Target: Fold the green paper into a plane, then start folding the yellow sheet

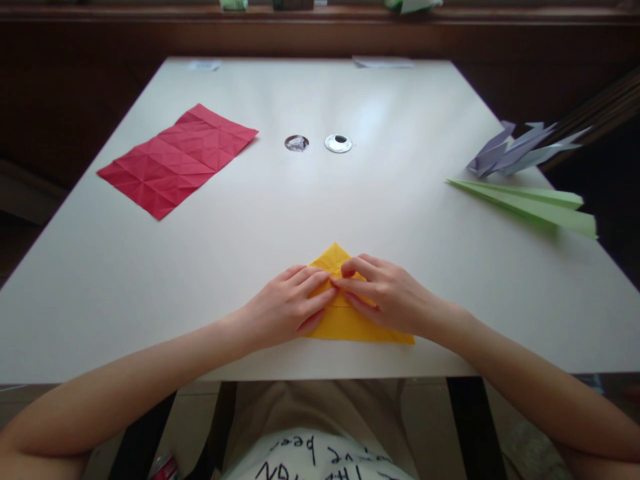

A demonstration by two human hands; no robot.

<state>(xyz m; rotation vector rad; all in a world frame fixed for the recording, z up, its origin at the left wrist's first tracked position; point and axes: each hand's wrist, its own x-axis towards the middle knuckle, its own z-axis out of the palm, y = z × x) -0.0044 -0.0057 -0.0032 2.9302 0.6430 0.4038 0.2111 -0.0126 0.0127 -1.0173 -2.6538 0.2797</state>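
A: Right at the near edge of the surface (pixel 150 280), dead centre, sits the yellow paper (pixel 345 320), folded to a point that aims at the far edge.

B: And both hands are on it! The left hand (pixel 285 308) lies flat over the paper's left half, fingers (pixel 313 283) stretched out side by side, pressing down.

A: The right hand (pixel 393 299) mirrors it on the right half. Its fingers (pixel 357 265) are curled a little at the tip, pinning the fold, and the fingertips of the two hands meet along the paper's middle line.

B: So neither hand grips anything; both press flat with fingers close together. The bottom right corner of the yellow paper pokes out from under the right wrist.

A: Moving outward: toward the far edge, in the middle, two small round things, a silvery ring (pixel 297 143) and beside it a white ring (pixel 338 143) with a dark centre. What they are I cannot tell.

B: Toward the far left corner lies a red sheet (pixel 177 160), opened flat, covered in creases.

A: Along the right edge, a long green folded plane (pixel 530 203), nose pointing in toward the middle. Just beyond it, a purple folded shape (pixel 510 152) hangs off that edge.

B: And at the far edge, two pale slips (pixel 383 62), flat, well apart.
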